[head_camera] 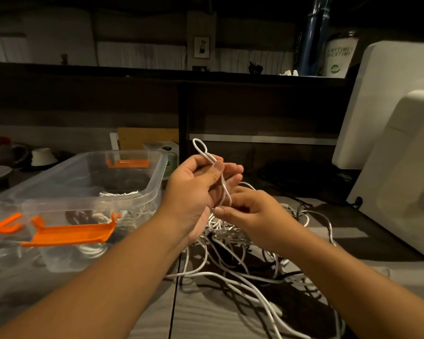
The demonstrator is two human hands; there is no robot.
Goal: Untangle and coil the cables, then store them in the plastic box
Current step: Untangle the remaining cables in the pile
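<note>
left hand pinches a white cable running upright, its loop pointing up; right hand grips its lower end above the tangle, beside the box.

both hands pinch a white cable, left hand above right hand, beside the plastic box.

Grey table bears plastic box and tangled cables.
</note>
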